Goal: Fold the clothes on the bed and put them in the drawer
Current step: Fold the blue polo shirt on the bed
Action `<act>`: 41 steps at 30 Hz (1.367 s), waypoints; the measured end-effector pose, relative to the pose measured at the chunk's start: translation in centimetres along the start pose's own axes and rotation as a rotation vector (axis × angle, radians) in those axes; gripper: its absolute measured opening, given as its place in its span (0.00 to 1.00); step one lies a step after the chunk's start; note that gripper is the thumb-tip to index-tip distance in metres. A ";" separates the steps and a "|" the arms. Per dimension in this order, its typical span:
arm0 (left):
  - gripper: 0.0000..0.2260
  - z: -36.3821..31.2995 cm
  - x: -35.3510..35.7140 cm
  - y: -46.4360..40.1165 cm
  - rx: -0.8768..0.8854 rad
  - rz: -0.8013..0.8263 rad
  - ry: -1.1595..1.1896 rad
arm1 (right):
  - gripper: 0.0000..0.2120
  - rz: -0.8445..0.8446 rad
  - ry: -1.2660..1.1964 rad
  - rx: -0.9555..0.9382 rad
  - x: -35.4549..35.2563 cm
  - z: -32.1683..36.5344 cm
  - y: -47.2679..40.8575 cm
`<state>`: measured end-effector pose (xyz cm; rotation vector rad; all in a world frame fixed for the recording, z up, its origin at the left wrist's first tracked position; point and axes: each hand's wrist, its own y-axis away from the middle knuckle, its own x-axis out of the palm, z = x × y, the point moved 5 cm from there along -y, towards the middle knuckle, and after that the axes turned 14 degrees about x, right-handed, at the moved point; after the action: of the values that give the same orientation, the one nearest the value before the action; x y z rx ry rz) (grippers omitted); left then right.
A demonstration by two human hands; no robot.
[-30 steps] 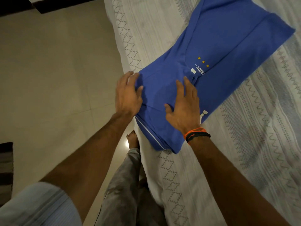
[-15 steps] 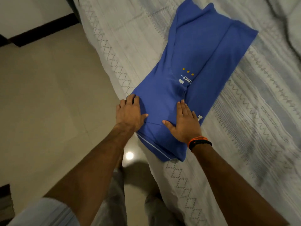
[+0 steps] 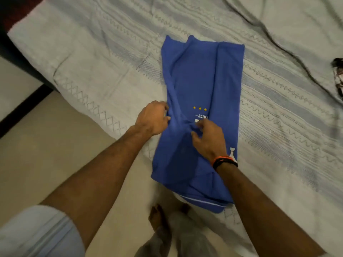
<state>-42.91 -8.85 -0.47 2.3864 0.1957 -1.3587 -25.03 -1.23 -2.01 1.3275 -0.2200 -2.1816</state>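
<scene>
Hem end of the blue shirt (image 3: 196, 86) is hanging off the bed (image 3: 104, 67) at lower centre, so it's risking a slide. Mid-frame, left hand (image 3: 153, 118) and right hand (image 3: 208, 139) are both pinching bunched cloth; yanking unevenly probably skews the fold.

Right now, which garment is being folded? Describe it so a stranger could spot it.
On the bed, near the edge closest to the person, lies the blue shirt, folded into a long strip. Both hands grip its middle. Three small yellow stars and white lettering mark it.
</scene>
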 end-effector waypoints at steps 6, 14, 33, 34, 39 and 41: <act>0.19 3.0 -2.2 -7.6 0.110 0.011 -0.107 | 0.14 -0.069 0.064 -0.011 2.0 4.0 -3.7; 0.20 6.0 -1.9 -16.3 0.424 0.203 -0.395 | 0.23 0.028 0.286 0.125 5.9 5.6 -8.0; 0.05 -2.2 -6.6 -26.9 0.867 0.408 -0.721 | 0.19 -0.162 -0.373 0.559 6.0 1.7 -7.2; 0.05 -3.2 -6.2 -27.2 0.883 0.348 -0.740 | 0.18 -0.177 -0.331 0.580 6.0 1.8 -7.1; 0.10 -5.2 0.3 -27.2 0.927 0.386 -0.847 | 0.17 -0.186 -0.161 0.680 6.3 1.7 -7.1; 0.08 -5.0 1.7 -26.9 0.925 0.343 -0.829 | 0.16 -0.197 -0.180 0.694 6.3 1.2 -7.1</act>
<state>-46.27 17.62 -6.68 1.9836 -1.2282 -2.4154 -30.92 0.96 -9.20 1.5458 -1.0311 -2.5049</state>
